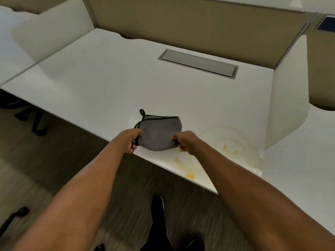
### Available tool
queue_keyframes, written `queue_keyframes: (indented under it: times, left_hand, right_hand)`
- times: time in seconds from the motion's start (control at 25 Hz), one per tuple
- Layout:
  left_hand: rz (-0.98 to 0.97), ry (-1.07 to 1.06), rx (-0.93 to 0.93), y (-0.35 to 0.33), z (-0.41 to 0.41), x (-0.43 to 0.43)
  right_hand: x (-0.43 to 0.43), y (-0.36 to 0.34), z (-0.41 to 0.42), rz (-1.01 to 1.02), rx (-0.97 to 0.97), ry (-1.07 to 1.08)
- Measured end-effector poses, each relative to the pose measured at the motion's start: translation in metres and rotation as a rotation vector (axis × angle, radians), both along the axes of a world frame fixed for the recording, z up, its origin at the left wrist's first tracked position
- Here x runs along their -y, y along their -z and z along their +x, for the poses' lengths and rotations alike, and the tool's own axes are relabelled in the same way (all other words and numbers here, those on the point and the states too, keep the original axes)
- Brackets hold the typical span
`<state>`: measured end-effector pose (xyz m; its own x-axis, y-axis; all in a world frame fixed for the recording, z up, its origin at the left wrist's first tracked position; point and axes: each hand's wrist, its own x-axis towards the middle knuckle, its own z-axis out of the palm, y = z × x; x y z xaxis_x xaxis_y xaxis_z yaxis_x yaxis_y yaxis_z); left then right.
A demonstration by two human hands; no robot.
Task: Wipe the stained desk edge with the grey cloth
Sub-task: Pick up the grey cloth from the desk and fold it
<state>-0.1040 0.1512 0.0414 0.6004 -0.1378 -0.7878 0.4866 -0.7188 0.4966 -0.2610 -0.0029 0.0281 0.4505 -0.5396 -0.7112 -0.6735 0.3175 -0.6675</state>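
Note:
A grey cloth [158, 133] with a black trim and a hanging loop lies folded on the white desk [108, 84], close to its front edge. My left hand [131, 139] pinches the cloth's left side and my right hand [185, 142] pinches its right side. Yellow-orange stains [189, 175] mark the desk edge just right of the cloth, under my right forearm. More yellow specks and a dried smear ring [230, 147] spread toward the right partition.
A grey cable hatch [198, 63] is set into the desk at the back. Tan partition panels [199, 24] close the rear, white dividers [286, 98] the sides. Chair bases [30, 120] stand under the desk at left. My feet [157, 207] are on the carpet below.

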Motion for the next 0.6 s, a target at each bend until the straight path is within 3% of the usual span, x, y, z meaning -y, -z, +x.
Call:
queue_keyframes:
  times: [0.28, 0.52, 0.6]
  left_hand:
    - [-0.366, -0.114, -0.035, -0.042, -0.059, -0.023]
    - [-0.653, -0.208, -0.082, -0.079, -0.074, -0.010]
    - [-0.700, -0.259, -0.126, -0.085, -0.077, -0.005]
  right_hand:
    - [0.004, -0.043, -0.067, 0.139, 0.165, 0.155]
    - [0.011, -0.082, -0.103, 0.315, 0.519, 0.445]
    - [0.010, -0.090, -0.109, 0.297, 0.555, 0.513]
